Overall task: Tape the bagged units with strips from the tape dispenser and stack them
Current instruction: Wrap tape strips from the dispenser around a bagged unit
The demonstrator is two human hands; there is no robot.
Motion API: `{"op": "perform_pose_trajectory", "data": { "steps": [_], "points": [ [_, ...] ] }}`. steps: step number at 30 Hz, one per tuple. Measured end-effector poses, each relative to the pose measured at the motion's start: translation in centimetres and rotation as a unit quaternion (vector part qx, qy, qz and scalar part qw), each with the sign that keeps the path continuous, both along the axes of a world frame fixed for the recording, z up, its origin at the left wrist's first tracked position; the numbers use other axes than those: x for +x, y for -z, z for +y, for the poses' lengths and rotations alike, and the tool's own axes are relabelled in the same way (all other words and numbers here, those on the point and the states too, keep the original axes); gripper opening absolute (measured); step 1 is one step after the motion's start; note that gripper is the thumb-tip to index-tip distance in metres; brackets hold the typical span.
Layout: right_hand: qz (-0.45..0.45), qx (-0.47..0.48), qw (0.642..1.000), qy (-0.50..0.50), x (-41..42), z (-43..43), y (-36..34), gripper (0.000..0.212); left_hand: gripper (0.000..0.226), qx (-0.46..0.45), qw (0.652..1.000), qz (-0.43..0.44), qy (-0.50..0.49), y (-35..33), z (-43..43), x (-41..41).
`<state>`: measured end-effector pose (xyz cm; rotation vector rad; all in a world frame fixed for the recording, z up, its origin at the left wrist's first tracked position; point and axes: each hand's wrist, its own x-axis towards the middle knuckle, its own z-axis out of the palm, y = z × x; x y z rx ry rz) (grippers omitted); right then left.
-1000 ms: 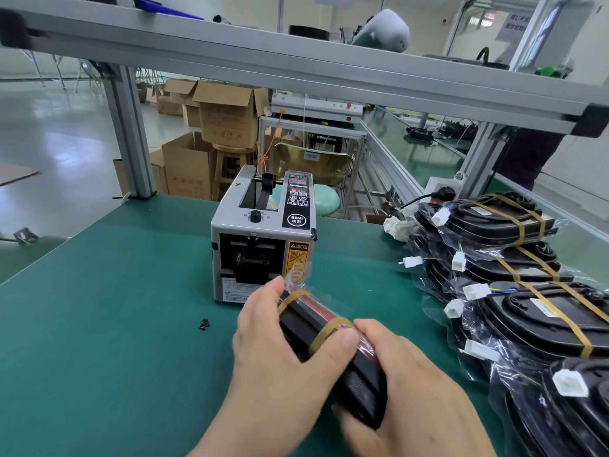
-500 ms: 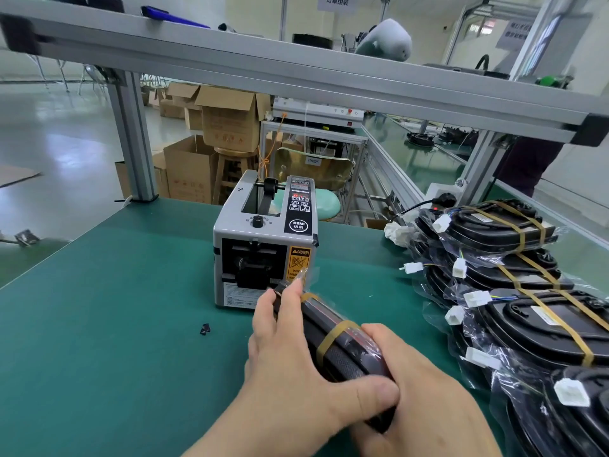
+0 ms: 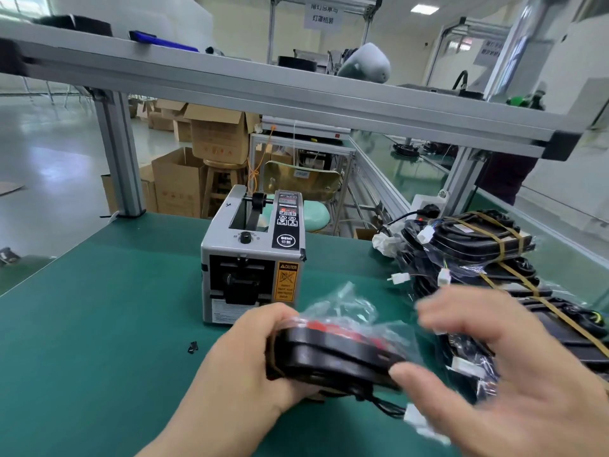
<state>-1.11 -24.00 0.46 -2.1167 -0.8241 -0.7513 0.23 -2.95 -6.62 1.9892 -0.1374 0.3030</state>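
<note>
A black bagged unit [image 3: 333, 354] in clear plastic, with a red part inside, lies flat just above the green table in front of the grey tape dispenser [image 3: 252, 258]. My left hand [image 3: 244, 361] grips the unit's left end. My right hand [image 3: 501, 367] is blurred at the unit's right end, fingers spread, thumb near the unit's edge. The unit's wire and white connector [image 3: 413, 415] hang below it. A stack of taped bagged units [image 3: 478, 249] with tan tape strips sits at the right.
Green table mat [image 3: 99, 308] spreads to the left, with a small black scrap [image 3: 192, 347] on it. An aluminium frame beam [image 3: 263, 94] crosses overhead, its post [image 3: 118, 159] at back left. Cardboard boxes and a stool stand beyond the table.
The unit has been turned from pointing toward the dispenser to lying crosswise. My right hand came off it and moved right, fingers opened. The left hand shifted to its left end.
</note>
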Motion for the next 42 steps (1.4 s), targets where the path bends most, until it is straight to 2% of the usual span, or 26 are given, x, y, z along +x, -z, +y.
{"op": "perform_pose_trajectory", "data": {
  "steps": [2,4,5,6,8,9,11,12,14,16,18,20,22,24,27,29,34,39,42],
  "points": [
    [-0.034,-0.015,0.999,-0.021,-0.5,0.9,0.5,0.023,0.059,-0.017,1.000,-0.018,-0.003,-0.2,0.6,-2.0],
    [-0.033,-0.063,0.997,-0.009,0.0,1.3,1.6,0.043,0.060,-0.058,0.998,-0.002,0.007,0.2,0.8,-1.5],
    [-0.009,-0.088,0.996,-0.001,0.2,1.7,2.2,0.053,0.059,-0.071,0.997,0.014,0.006,0.7,1.0,-1.2],
    [0.039,-0.097,0.994,-0.001,1.1,2.2,2.7,0.052,0.059,-0.092,0.995,0.035,0.013,1.0,1.3,-0.9],
    [0.150,-0.057,0.987,-0.003,1.8,2.8,3.2,0.044,0.059,-0.109,0.991,0.066,0.043,0.9,1.9,-0.9],
    [0.180,-0.047,0.983,-0.013,1.7,2.8,3.4,0.048,0.059,-0.111,0.989,0.070,0.063,0.9,2.1,-1.0],
    [0.185,-0.045,0.981,-0.022,1.2,2.7,3.8,0.069,0.060,-0.116,0.985,0.082,0.099,0.9,2.3,-0.9],
    [0.212,-0.024,0.976,-0.036,0.8,2.6,3.9,0.072,0.060,-0.123,0.982,0.090,0.112,0.8,2.4,-0.8],
    [0.254,0.010,0.964,-0.077,0.5,3.0,3.9,0.069,0.061,-0.119,0.976,0.111,0.144,0.5,2.7,-0.7],
    [0.239,0.030,0.968,-0.065,0.4,3.1,4.3,0.065,0.064,-0.087,0.968,0.134,0.194,0.0,3.3,-0.6],
    [0.180,0.039,0.983,-0.014,0.0,2.8,4.3,0.062,0.061,-0.081,0.973,0.156,0.149,-0.2,4.2,-0.3],
    [0.119,0.030,0.992,0.035,-0.4,2.4,4.3,0.061,0.038,-0.133,0.977,0.167,0.019,-0.5,4.9,0.3],
    [0.111,0.008,0.992,0.060,-0.5,2.2,4.6,0.061,0.015,-0.211,0.955,0.180,-0.101,-0.6,5.1,1.4],
    [0.093,-0.014,0.993,0.077,-0.4,2.2,5.0,0.057,0.007,-0.289,0.922,0.201,-0.163,-0.8,5.1,2.5],
    [0.074,-0.010,0.993,0.096,-0.4,2.5,5.3,0.058,0.011,-0.371,0.880,0.238,-0.180,-1.4,4.8,3.6],
    [0.075,-0.003,0.992,0.099,-0.6,2.6,5.3,0.063,0.015,-0.395,0.865,0.248,-0.183,-1.8,4.7,4.0],
    [0.080,-0.011,0.992,0.099,-0.7,2.5,5.3,0.064,0.021,-0.420,0.854,0.237,-0.196,-2.6,4.5,5.0],
    [0.106,-0.017,0.991,0.084,-0.7,2.4,5.4,0.059,0.016,-0.422,0.851,0.223,-0.218,-2.6,4.2,5.4],
    [0.098,-0.022,0.990,0.094,-0.8,2.4,5.5,0.065,0.015,-0.415,0.853,0.222,-0.226,-2.4,4.2,5.6]
  ]
}}
